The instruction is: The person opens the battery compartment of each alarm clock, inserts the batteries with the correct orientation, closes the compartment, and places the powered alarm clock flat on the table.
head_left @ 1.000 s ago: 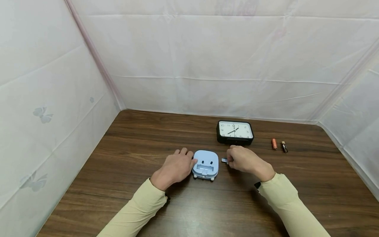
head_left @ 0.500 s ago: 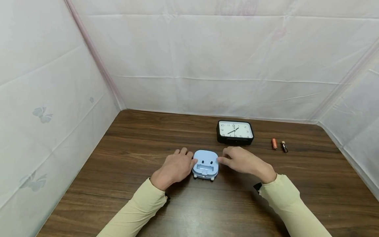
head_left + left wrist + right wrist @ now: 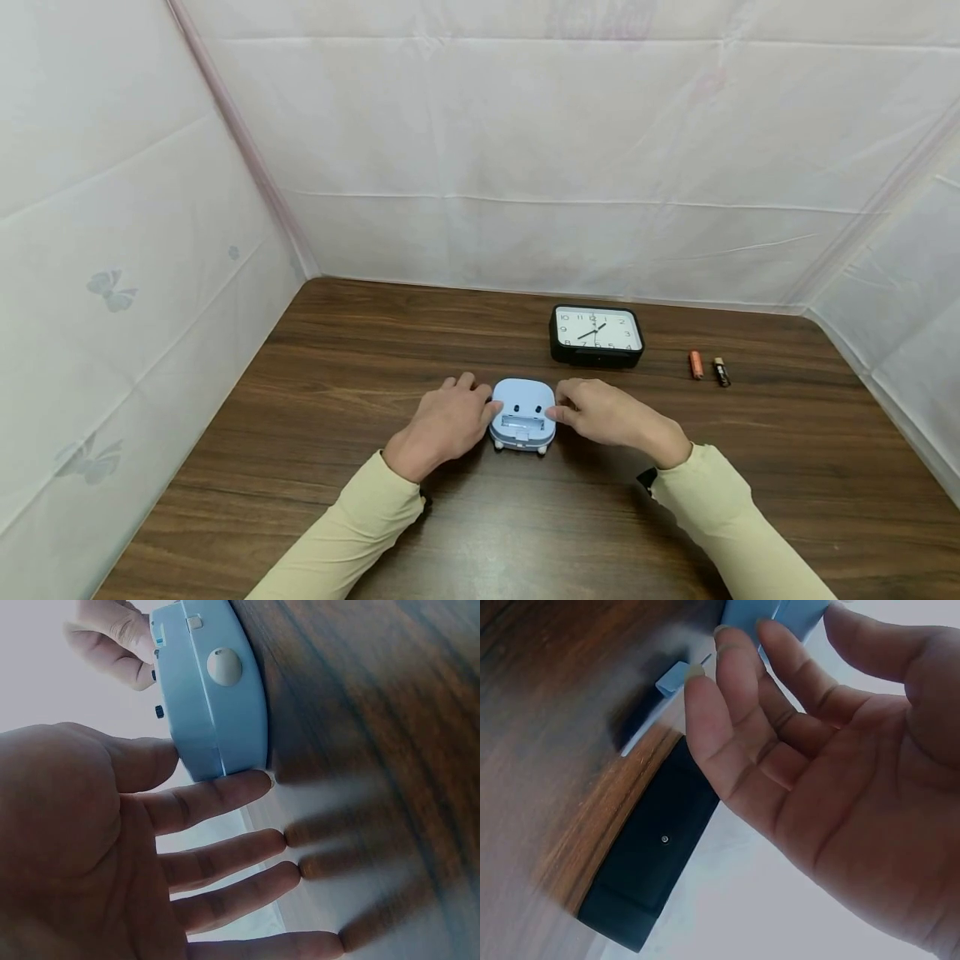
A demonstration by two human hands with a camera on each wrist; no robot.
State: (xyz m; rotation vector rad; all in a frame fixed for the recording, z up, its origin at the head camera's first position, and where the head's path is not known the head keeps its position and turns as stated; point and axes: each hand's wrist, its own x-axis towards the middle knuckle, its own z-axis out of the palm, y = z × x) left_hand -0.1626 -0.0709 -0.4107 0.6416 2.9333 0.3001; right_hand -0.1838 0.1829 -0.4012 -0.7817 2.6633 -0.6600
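A small light blue alarm clock [image 3: 522,392] lies on its face with its back up, showing two black knobs, white feet and an uncovered battery slot. My left hand [image 3: 444,419] holds its left side, thumb over the edge and index finger along the side, the other fingers spread on the table. At the right side my right hand [image 3: 604,410] holds the clock between thumb and fingers. In the right wrist view, a small light blue cover [image 3: 673,678] lies on the table under the right fingers; that hand hides it from the head view.
Behind the right hand stands a black rectangular clock [image 3: 597,337] with a white dial. Farther right lie an orange battery [image 3: 696,365] and a black battery [image 3: 722,372]. The brown wooden table [image 3: 360,350] is bordered by white sheet walls [image 3: 480,150].
My right hand has released the small cover, moved left and taken hold of the light blue clock's right side. The clock has shifted very slightly; my left hand stays on it.
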